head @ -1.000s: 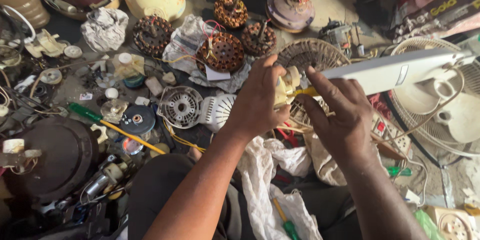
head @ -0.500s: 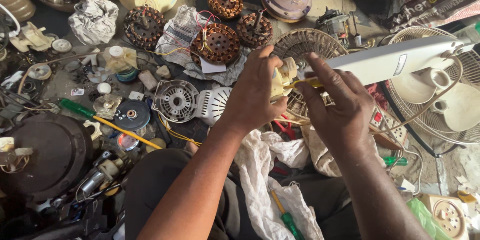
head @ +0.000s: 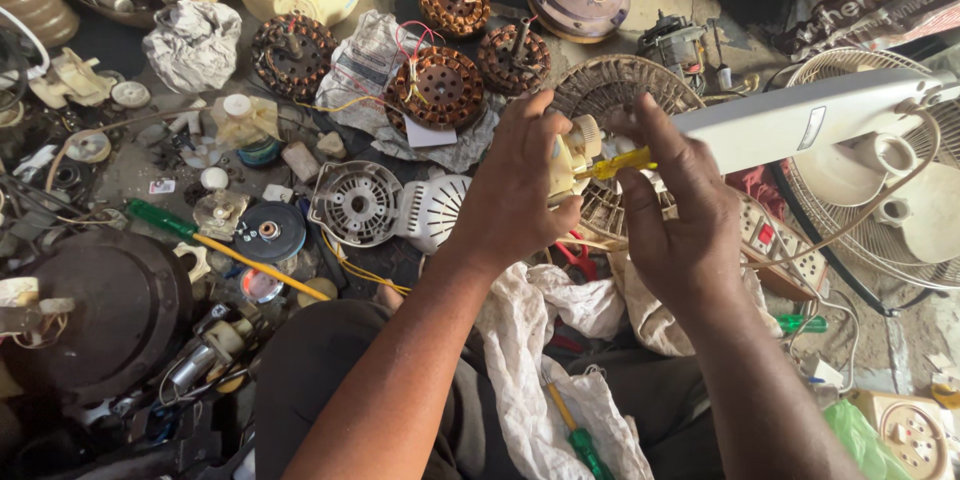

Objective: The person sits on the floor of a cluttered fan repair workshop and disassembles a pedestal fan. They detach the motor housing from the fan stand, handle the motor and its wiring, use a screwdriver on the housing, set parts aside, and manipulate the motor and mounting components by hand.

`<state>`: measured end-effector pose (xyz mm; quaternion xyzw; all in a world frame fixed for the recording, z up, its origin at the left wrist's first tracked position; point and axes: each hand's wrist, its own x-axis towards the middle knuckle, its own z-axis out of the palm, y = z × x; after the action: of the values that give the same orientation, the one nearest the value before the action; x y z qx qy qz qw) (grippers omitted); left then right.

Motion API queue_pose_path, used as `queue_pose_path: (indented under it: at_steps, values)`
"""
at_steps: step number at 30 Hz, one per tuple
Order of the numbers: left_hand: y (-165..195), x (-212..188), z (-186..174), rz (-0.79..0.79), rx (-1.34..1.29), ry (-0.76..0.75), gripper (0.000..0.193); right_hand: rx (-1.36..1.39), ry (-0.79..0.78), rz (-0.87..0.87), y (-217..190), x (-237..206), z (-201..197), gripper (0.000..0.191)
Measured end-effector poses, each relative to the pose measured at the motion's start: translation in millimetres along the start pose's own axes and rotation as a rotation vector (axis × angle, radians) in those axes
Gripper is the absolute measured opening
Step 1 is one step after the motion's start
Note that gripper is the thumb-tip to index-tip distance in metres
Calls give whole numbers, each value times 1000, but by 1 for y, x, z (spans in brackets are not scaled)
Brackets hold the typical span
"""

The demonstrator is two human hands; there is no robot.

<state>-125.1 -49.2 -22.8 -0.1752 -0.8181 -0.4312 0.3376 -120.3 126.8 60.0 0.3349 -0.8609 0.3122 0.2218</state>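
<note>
My left hand point(head: 517, 190) grips a small cream plastic part point(head: 572, 148) at the end of a long white fan stand point(head: 800, 120). A yellow-handled screwdriver point(head: 622, 163) is pinched in my right hand point(head: 672, 202), with its tip against that cream part. Both hands meet above a round wire fan guard point(head: 612, 90). The white stand runs off to the upper right.
Several copper-wound motor stators point(head: 437, 88) lie on rags at the top. A grey vented motor cover point(head: 357, 203), a green-and-yellow screwdriver point(head: 215, 240), a dark round housing point(head: 95, 310), a white fan grille point(head: 890, 220) and a white cloth point(head: 545, 360) on my lap surround the hands.
The view has drifted slightly, so the hands sit a little higher. My right hand's fingers have shifted on the screwdriver at the cream part. The left hand's grip holds steady.
</note>
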Motion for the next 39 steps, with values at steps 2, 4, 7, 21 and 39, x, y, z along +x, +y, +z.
queue_pose_path:
  at_steps: [2, 4, 7, 21, 39]
  values:
    - [-1, 1, 0, 5, 1, 3, 81, -20, 3, 1, 0, 2, -1, 55]
    - [-1, 2, 0, 20, 6, 4, 83, -147, 17, -15, -1, 4, -3, 56]
    - [0, 2, -1, 2, 2, -2, 82, 116, 38, -75, -2, 6, -2, 57]
    - [-2, 1, -8, -73, -107, -66, 81, 23, -18, 20, 2, 5, -2, 55]
    - [-9, -2, -14, -163, -77, -113, 89, 81, -41, -18, -2, 10, -2, 59]
